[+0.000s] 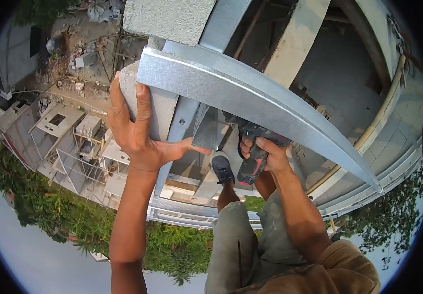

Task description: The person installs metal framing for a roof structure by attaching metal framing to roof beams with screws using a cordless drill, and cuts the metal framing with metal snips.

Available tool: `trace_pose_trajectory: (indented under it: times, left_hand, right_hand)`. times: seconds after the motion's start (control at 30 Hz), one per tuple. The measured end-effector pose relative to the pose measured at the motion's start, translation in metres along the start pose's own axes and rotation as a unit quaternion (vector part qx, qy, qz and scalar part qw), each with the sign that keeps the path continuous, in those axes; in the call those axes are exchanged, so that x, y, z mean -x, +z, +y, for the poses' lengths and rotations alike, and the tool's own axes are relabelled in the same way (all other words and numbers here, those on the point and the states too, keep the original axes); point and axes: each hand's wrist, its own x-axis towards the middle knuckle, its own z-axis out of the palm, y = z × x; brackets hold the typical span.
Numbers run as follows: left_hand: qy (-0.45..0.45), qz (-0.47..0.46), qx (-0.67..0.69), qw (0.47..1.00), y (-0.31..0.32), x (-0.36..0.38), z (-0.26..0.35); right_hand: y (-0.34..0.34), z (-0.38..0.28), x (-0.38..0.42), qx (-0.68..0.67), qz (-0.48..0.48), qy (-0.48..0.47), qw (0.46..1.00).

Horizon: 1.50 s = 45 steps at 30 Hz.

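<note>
A long galvanized steel channel [241,90] crosses the view from upper left to lower right. My left hand [135,134] is spread at its left end, with one fingertip at the channel's lower corner and another against the concrete block wall [162,110]. Its thumb reaches right, to the lower edge of a short metal piece [205,128] under the channel. My right hand [272,154] grips a dark cordless drill [253,166] with red marks. The drill's front end is partly hidden beneath the channel, so its tip is out of sight.
A metal stud [179,130] runs down beside the wall. My shoe [222,167] rests high above the ground, near wooden planks [297,36] and metal rails [187,215]. Far below on the left lie rubble [86,59] and unfinished structures [62,120].
</note>
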Motion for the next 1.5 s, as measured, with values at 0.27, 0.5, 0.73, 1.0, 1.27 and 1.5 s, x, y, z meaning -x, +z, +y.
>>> trace_pose_trajectory:
  times: [0.27, 0.5, 0.73, 1.0, 1.27, 1.5]
  left_hand:
    - [-0.008, -0.002, 0.003, 1.0, -0.002, 0.002, 0.002]
    - [-0.005, 0.001, 0.008, 1.0, 0.001, 0.0, 0.003]
    - [-0.006, -0.002, -0.003, 1.0, 0.0, 0.003, -0.001]
    - [-0.003, -0.001, 0.004, 1.0, -0.002, 0.001, 0.0]
    - [-0.001, 0.0, 0.0, 1.0, 0.001, 0.006, -0.007]
    - [-0.01, -0.013, 0.008, 1.0, -0.005, 0.003, -0.007]
  right_hand:
    - [-0.008, 0.003, 0.001, -0.004, -0.008, 0.004, 1.0]
    - [-0.01, 0.001, 0.0, 0.013, -0.016, -0.005, 1.0]
    - [0.002, 0.001, -0.004, -0.013, 0.02, -0.003, 1.0]
    - [-0.004, -0.002, -0.015, 0.05, -0.034, 0.0, 0.998]
    - [-0.007, -0.011, -0.026, 0.09, -0.023, 0.002, 0.996]
    - [-0.027, -0.019, -0.035, 0.101, -0.041, -0.007, 0.994]
